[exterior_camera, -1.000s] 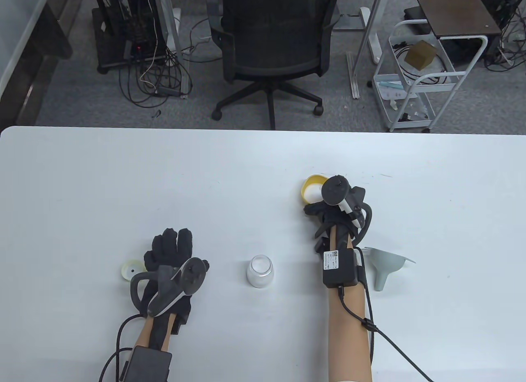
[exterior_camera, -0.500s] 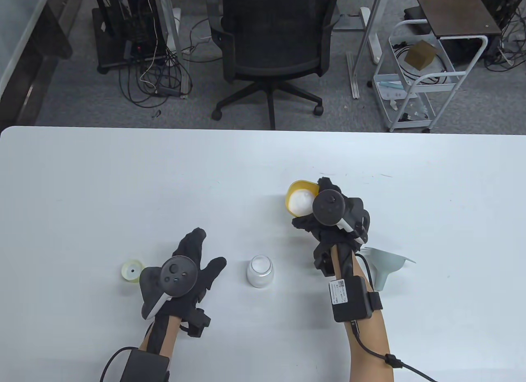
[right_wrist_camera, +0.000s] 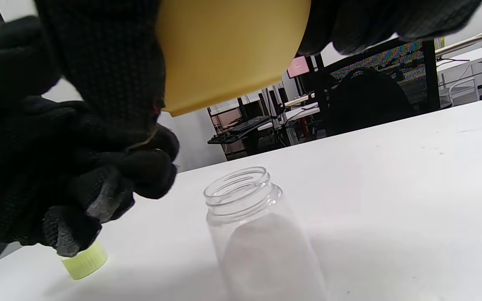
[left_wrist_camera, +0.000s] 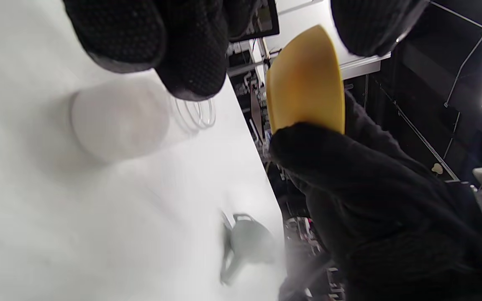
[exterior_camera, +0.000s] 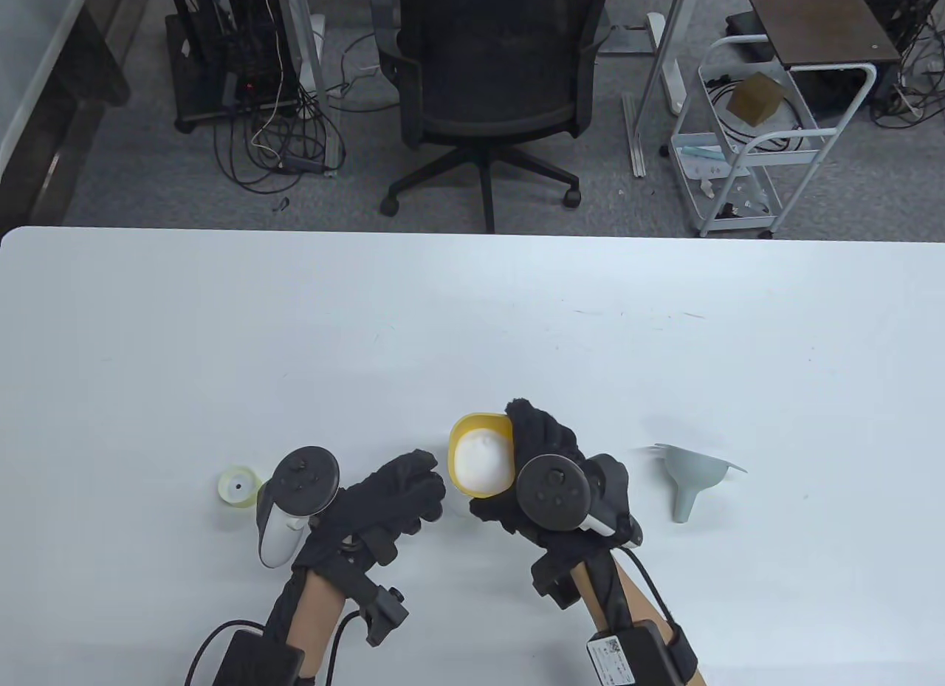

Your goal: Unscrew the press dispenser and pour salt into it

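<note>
My right hand (exterior_camera: 508,461) grips a yellow bowl (exterior_camera: 472,424) heaped with white salt (exterior_camera: 483,461) and holds it in the air just above the clear, uncapped dispenser bottle (right_wrist_camera: 257,234). In the table view the bowl and hands hide the bottle. The right wrist view shows its open mouth below the bowl (right_wrist_camera: 224,50). My left hand (exterior_camera: 424,494) is just left of the bottle (left_wrist_camera: 119,121), fingers loosely curled, a small gap between them and the glass. The pale yellow-green cap (exterior_camera: 238,486) lies on the table left of my left hand.
A grey funnel (exterior_camera: 690,475) lies on its side to the right of my right hand. The white table (exterior_camera: 472,309) stretches wide beyond the hands. An office chair (exterior_camera: 491,73) and a white cart (exterior_camera: 738,162) stand past its far edge.
My right hand carried the salt bowl from farther back toward me and left, to above the bottle. My left hand moved right, from beside the cap to the bottle's side.
</note>
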`<state>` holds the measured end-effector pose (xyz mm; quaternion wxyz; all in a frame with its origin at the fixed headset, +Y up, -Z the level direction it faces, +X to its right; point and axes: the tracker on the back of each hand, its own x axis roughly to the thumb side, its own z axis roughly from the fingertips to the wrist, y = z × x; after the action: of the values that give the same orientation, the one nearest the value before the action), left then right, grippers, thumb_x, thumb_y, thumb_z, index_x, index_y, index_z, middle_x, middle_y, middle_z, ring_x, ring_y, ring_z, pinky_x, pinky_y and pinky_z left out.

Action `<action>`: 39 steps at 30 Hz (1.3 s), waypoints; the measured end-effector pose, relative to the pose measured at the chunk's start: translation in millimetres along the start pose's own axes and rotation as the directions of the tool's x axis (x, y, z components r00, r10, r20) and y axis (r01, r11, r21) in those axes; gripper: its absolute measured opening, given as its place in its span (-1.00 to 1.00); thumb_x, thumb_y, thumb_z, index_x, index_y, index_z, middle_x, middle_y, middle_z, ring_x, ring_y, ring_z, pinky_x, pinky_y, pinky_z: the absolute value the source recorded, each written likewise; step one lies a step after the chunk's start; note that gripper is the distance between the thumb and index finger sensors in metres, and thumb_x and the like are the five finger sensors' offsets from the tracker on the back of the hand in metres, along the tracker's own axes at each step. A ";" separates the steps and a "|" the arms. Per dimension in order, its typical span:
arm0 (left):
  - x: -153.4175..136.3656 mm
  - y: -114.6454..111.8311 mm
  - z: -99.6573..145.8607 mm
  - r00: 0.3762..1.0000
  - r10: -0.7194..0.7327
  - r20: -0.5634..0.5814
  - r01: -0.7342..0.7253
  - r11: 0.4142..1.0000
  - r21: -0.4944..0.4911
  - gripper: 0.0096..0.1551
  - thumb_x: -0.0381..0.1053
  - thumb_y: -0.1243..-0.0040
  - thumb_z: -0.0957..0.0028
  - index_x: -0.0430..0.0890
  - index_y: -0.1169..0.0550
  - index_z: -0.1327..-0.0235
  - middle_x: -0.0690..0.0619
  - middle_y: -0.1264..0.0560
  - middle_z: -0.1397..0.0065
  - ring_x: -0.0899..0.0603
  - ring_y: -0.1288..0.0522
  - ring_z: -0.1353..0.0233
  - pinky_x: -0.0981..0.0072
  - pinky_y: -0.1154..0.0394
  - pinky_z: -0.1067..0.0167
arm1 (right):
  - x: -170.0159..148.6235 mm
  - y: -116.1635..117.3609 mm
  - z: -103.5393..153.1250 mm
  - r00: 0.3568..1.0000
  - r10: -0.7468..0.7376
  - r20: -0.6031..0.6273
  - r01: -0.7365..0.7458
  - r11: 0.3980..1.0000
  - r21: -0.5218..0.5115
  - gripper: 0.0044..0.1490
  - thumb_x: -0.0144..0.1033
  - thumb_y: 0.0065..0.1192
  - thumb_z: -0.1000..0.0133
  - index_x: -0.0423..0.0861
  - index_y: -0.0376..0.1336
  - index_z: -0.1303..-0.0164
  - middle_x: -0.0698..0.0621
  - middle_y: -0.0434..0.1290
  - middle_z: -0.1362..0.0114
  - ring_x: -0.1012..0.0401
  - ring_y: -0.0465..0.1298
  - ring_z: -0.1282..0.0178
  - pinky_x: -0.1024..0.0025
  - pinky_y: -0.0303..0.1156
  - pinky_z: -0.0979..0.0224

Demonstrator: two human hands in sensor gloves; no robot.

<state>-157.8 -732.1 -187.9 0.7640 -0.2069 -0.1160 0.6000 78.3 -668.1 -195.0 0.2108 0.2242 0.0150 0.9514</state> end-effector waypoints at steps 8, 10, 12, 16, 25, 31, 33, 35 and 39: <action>-13.0 -1.3 -6.5 0.979 0.205 -0.002 -0.204 0.969 -0.139 0.17 0.34 -0.17 -0.23 -0.58 -0.26 -0.67 -0.47 -0.49 -0.48 -0.22 -0.68 -0.20 -0.08 -0.61 -0.15 | 9.5 8.0 13.4 0.999 -0.049 0.006 0.049 0.999 -0.004 0.66 -0.02 0.60 0.01 -0.81 -0.25 -0.72 -0.74 0.01 -0.61 -0.61 0.07 -0.42 -0.62 0.09 -0.35; -15.0 -2.4 -7.4 0.973 0.230 -0.003 -0.227 0.961 -0.158 0.17 0.33 -0.17 -0.23 -0.58 -0.26 -0.67 -0.47 -0.49 -0.49 -0.22 -0.68 -0.20 -0.08 -0.61 -0.16 | 9.1 10.2 13.2 0.997 -0.070 0.009 0.070 0.998 0.003 0.66 -0.02 0.60 0.01 -0.81 -0.25 -0.72 -0.74 0.00 -0.60 -0.61 0.07 -0.42 -0.62 0.09 -0.34; -17.3 -4.5 -9.2 0.961 0.276 0.001 -0.270 0.944 -0.191 0.17 0.34 -0.16 -0.24 -0.58 -0.25 -0.68 -0.46 -0.49 -0.49 -0.22 -0.68 -0.21 -0.08 -0.61 -0.16 | 9.6 12.3 13.0 0.996 -0.084 0.010 0.084 0.996 0.010 0.66 -0.02 0.60 0.01 -0.81 -0.26 -0.72 -0.74 0.00 -0.60 -0.61 0.07 -0.42 -0.62 0.09 -0.34; -23.7 -7.7 -12.4 0.934 0.356 -0.013 -0.350 0.908 -0.232 0.17 0.33 -0.15 -0.26 -0.60 -0.24 -0.67 -0.44 -0.50 -0.48 -0.22 -0.67 -0.21 -0.09 -0.60 -0.17 | 11.8 13.3 13.5 0.997 -0.071 0.015 0.071 0.997 0.007 0.65 -0.03 0.60 0.01 -0.81 -0.26 -0.72 -0.74 0.00 -0.60 -0.61 0.07 -0.41 -0.62 0.09 -0.35; -26.1 -11.2 -14.1 0.928 0.371 -0.023 -0.363 0.892 -0.270 0.16 0.35 -0.15 -0.26 -0.57 -0.26 -0.66 -0.42 -0.50 -0.49 -0.21 -0.67 -0.23 -0.09 -0.60 -0.20 | 11.3 12.6 14.1 0.997 -0.069 0.022 0.069 0.997 0.028 0.65 -0.03 0.60 0.01 -0.81 -0.26 -0.72 -0.75 0.00 -0.60 -0.62 0.07 -0.41 -0.62 0.09 -0.34; -25.2 -11.9 -14.2 0.937 0.349 -0.009 -0.340 0.908 -0.246 0.15 0.37 -0.16 -0.26 -0.57 -0.28 -0.62 -0.38 -0.54 -0.44 -0.17 -0.70 -0.19 -0.04 -0.62 -0.18 | 9.8 13.5 14.1 0.996 -0.083 0.028 0.082 0.996 0.039 0.65 -0.04 0.60 0.00 -0.80 -0.26 -0.72 -0.75 0.00 -0.60 -0.62 0.07 -0.41 -0.63 0.09 -0.34; -25.4 -12.4 -14.5 0.938 0.346 -0.007 -0.338 0.909 -0.245 0.15 0.37 -0.16 -0.26 -0.57 -0.28 -0.62 -0.37 -0.54 -0.44 -0.16 -0.70 -0.18 -0.04 -0.62 -0.17 | 9.3 13.6 14.2 0.996 -0.087 0.028 0.085 0.995 0.044 0.64 -0.04 0.59 0.00 -0.80 -0.27 -0.72 -0.76 0.00 -0.60 -0.62 0.07 -0.42 -0.63 0.09 -0.34; -25.3 -13.6 -14.5 0.936 0.351 -0.003 -0.341 0.909 -0.239 0.15 0.39 -0.16 -0.26 -0.56 -0.27 -0.62 -0.36 -0.53 -0.44 -0.16 -0.69 -0.19 -0.04 -0.61 -0.19 | 9.3 13.7 14.6 0.996 -0.088 0.032 0.087 0.995 0.041 0.64 -0.04 0.58 -0.01 -0.80 -0.27 -0.72 -0.76 -0.01 -0.60 -0.62 0.06 -0.42 -0.63 0.08 -0.34; -25.5 -13.3 -14.1 0.942 0.336 0.013 -0.327 0.923 -0.201 0.15 0.42 -0.15 -0.26 -0.53 -0.29 -0.61 -0.33 -0.54 -0.42 -0.13 -0.69 -0.17 -0.01 -0.62 -0.18 | 8.9 13.6 15.5 0.996 -0.083 0.043 0.082 0.996 0.029 0.62 -0.06 0.55 -0.04 -0.78 -0.31 -0.72 -0.74 -0.01 -0.62 -0.60 0.08 -0.43 -0.63 0.10 -0.35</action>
<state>-146.8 -761.7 -192.5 0.6245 -0.2835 -0.1559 0.7109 72.4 -677.9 -175.7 0.2472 0.2473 0.0326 0.9363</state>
